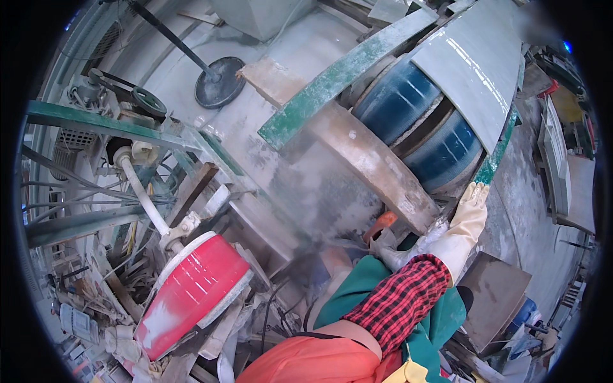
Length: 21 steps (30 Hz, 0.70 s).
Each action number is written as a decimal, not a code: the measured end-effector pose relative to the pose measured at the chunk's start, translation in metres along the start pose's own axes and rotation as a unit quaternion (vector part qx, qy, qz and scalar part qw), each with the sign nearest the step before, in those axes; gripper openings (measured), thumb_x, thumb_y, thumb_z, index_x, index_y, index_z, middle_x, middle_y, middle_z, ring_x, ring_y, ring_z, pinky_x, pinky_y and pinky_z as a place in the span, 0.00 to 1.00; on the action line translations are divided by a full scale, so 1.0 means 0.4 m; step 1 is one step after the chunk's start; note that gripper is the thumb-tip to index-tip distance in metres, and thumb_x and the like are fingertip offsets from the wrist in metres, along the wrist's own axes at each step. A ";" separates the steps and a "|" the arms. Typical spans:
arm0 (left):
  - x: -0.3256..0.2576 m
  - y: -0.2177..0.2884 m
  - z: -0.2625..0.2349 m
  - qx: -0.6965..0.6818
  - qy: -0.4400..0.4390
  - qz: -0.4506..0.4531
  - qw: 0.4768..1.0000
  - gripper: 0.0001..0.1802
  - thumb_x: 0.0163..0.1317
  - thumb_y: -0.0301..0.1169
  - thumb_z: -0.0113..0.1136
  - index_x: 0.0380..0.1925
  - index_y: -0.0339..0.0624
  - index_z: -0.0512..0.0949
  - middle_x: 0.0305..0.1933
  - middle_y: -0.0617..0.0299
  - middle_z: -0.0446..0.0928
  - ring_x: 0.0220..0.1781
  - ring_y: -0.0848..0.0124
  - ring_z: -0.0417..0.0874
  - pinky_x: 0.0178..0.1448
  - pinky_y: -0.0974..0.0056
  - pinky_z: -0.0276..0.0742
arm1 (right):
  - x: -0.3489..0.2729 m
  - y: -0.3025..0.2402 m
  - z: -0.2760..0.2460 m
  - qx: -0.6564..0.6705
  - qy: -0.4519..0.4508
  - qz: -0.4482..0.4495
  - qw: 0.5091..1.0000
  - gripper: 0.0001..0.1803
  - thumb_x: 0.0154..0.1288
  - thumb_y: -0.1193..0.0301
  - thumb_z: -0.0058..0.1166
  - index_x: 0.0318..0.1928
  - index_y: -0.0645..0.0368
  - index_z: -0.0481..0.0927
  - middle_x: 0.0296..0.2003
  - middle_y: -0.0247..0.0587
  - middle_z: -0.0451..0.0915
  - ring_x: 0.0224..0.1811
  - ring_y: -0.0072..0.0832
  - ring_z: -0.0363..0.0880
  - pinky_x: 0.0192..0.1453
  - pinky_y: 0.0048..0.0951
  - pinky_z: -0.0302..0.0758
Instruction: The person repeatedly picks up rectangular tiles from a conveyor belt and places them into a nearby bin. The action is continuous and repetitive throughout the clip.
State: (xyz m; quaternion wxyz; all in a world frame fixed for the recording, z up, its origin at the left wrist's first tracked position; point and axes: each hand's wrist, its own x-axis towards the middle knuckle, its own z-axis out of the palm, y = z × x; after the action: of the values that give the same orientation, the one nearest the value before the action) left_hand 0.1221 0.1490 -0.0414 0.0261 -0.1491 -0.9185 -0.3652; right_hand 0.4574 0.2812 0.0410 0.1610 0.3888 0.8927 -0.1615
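The right hand (471, 203), in a pale rubber glove, is reaching up at the right, its fingers lying flat against the lower edge of the green metal guard (493, 163) that is curving round two blue drums (421, 121). The left hand (393, 249), in a grey work glove, is sitting just left of it, curled around an orange-handled tool (382, 223), beside the dusty stone slab (377, 163). A red-and-white drum (195, 290) is lying near left, well apart from both hands.
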 end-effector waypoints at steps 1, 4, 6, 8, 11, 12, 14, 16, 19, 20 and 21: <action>-0.002 0.001 0.001 0.004 0.004 -0.001 1.000 0.30 0.72 0.31 0.43 0.72 0.29 0.65 0.81 0.49 0.61 0.83 0.58 0.59 0.87 0.50 0.42 | 0.001 0.004 -0.006 -0.003 -0.002 0.001 1.000 0.39 0.78 0.44 0.41 0.73 0.65 0.66 0.71 0.57 0.68 0.74 0.43 0.67 0.78 0.42 0.64; -0.002 0.006 0.000 0.035 0.007 0.010 0.999 0.30 0.72 0.31 0.43 0.73 0.29 0.65 0.81 0.50 0.61 0.83 0.58 0.59 0.87 0.50 0.41 | -0.001 0.024 -0.023 -0.002 0.000 0.009 1.000 0.39 0.78 0.44 0.41 0.73 0.65 0.66 0.71 0.57 0.69 0.74 0.43 0.68 0.77 0.42 0.64; -0.003 0.002 -0.013 0.016 -0.019 0.014 1.000 0.31 0.73 0.31 0.43 0.74 0.29 0.63 0.81 0.50 0.60 0.83 0.59 0.58 0.87 0.50 0.40 | -0.008 0.045 -0.033 0.001 0.003 0.017 1.000 0.39 0.78 0.44 0.41 0.73 0.65 0.66 0.71 0.56 0.69 0.73 0.42 0.68 0.77 0.42 0.64; 0.005 0.002 -0.018 -0.007 -0.031 0.005 0.999 0.32 0.73 0.32 0.43 0.75 0.29 0.60 0.82 0.51 0.58 0.84 0.60 0.56 0.87 0.50 0.38 | -0.020 0.070 -0.041 0.005 0.007 0.026 1.000 0.39 0.78 0.44 0.41 0.73 0.65 0.65 0.71 0.56 0.69 0.73 0.42 0.68 0.77 0.42 0.64; 0.002 -0.004 -0.016 0.031 -0.045 0.019 0.998 0.32 0.72 0.33 0.44 0.74 0.29 0.62 0.82 0.50 0.58 0.84 0.59 0.56 0.87 0.50 0.37 | -0.034 0.129 -0.064 0.012 0.019 0.042 0.999 0.40 0.78 0.44 0.41 0.73 0.65 0.65 0.71 0.56 0.69 0.73 0.41 0.68 0.77 0.42 0.64; 0.003 -0.015 -0.015 0.040 -0.033 0.016 0.999 0.32 0.72 0.32 0.45 0.74 0.29 0.62 0.82 0.50 0.58 0.84 0.59 0.56 0.87 0.50 0.38 | -0.023 0.151 -0.082 0.009 0.021 0.040 0.999 0.40 0.78 0.44 0.41 0.73 0.65 0.65 0.71 0.56 0.69 0.73 0.41 0.68 0.77 0.42 0.64; -0.002 -0.018 -0.052 0.033 -0.047 0.016 0.998 0.32 0.71 0.32 0.46 0.73 0.28 0.63 0.82 0.50 0.58 0.84 0.59 0.56 0.87 0.50 0.38 | -0.032 0.212 -0.108 0.008 0.031 0.052 0.998 0.40 0.78 0.44 0.41 0.73 0.65 0.65 0.71 0.56 0.69 0.73 0.41 0.68 0.77 0.42 0.64; -0.005 -0.003 -0.057 0.032 -0.040 0.024 0.998 0.32 0.71 0.32 0.46 0.73 0.29 0.64 0.82 0.50 0.57 0.84 0.60 0.56 0.87 0.50 0.39 | -0.068 0.299 -0.121 0.015 0.052 0.081 0.995 0.40 0.78 0.44 0.42 0.73 0.66 0.65 0.71 0.55 0.69 0.73 0.41 0.69 0.77 0.41 0.64; -0.009 -0.002 -0.066 0.066 -0.056 0.018 0.996 0.32 0.73 0.29 0.42 0.76 0.33 0.60 0.83 0.51 0.56 0.85 0.62 0.55 0.87 0.52 0.41 | -0.098 0.435 -0.156 0.016 0.081 0.110 0.990 0.40 0.78 0.44 0.42 0.73 0.66 0.64 0.71 0.55 0.69 0.72 0.40 0.69 0.77 0.41 0.64; -0.005 -0.013 -0.027 0.071 -0.037 0.006 0.997 0.32 0.73 0.30 0.40 0.77 0.35 0.58 0.82 0.50 0.57 0.85 0.62 0.55 0.87 0.52 0.41 | -0.102 0.481 -0.174 0.015 0.091 0.117 0.989 0.40 0.78 0.44 0.42 0.73 0.66 0.64 0.70 0.55 0.69 0.72 0.40 0.69 0.77 0.41 0.64; -0.009 0.001 -0.056 0.114 -0.055 0.028 0.992 0.32 0.73 0.30 0.40 0.77 0.34 0.58 0.82 0.51 0.58 0.84 0.61 0.56 0.87 0.52 0.41 | -0.119 0.528 -0.177 0.021 0.101 0.131 0.986 0.40 0.78 0.44 0.42 0.73 0.66 0.64 0.70 0.55 0.69 0.72 0.40 0.69 0.77 0.41 0.64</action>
State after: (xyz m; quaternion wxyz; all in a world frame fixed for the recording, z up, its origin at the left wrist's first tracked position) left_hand 0.1241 0.1331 -0.0255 0.0021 -0.1909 -0.9496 -0.2484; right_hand 0.6343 0.4162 0.0896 0.0820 0.5194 0.8424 -0.1175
